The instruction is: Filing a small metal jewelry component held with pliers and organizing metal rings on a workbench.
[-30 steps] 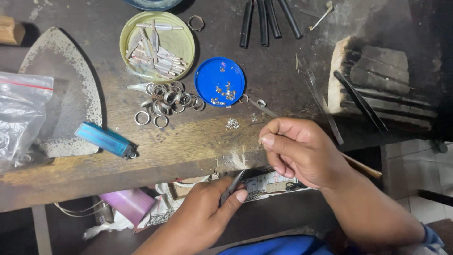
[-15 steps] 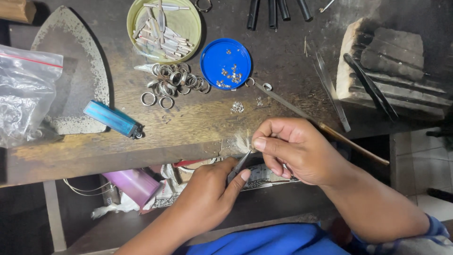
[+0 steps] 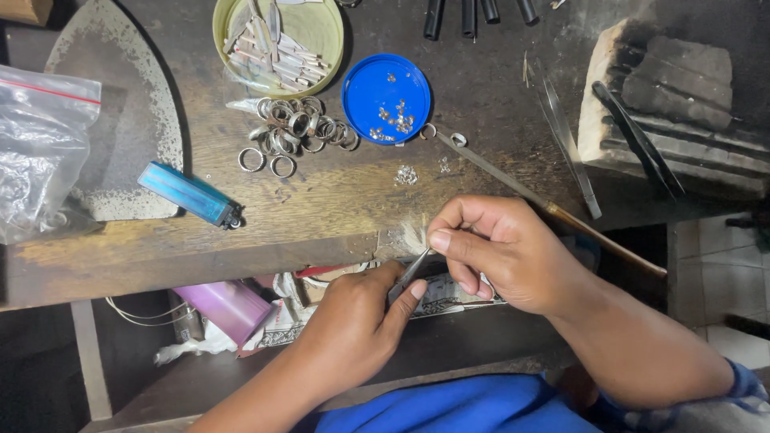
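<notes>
My left hand (image 3: 353, 321) holds slim metal tweezers (image 3: 411, 273) below the front edge of the wooden bench (image 3: 321, 216). The tweezers' tip points up to my right hand (image 3: 513, 248). Its thumb and forefinger are pinched on something small at that tip, too small to make out. Both hands meet at a worn, frayed notch in the bench edge. Behind them lie a blue lid (image 3: 387, 98) with tiny silver bits and a heap of silver rings (image 3: 297, 132).
A green tin (image 3: 277, 36) of metal strips stands at the back. A blue lighter (image 3: 188, 194) and a plastic bag (image 3: 40, 152) lie left. A charred block (image 3: 674, 112) sits right, with tweezers (image 3: 565, 144) and a wooden-handled tool (image 3: 521, 188) nearby. A purple container (image 3: 228, 309) rests under the bench.
My left hand has risen, bringing the tweezers up to my right hand's fingertips. The view has dipped, so the bench items sit higher in the picture.
</notes>
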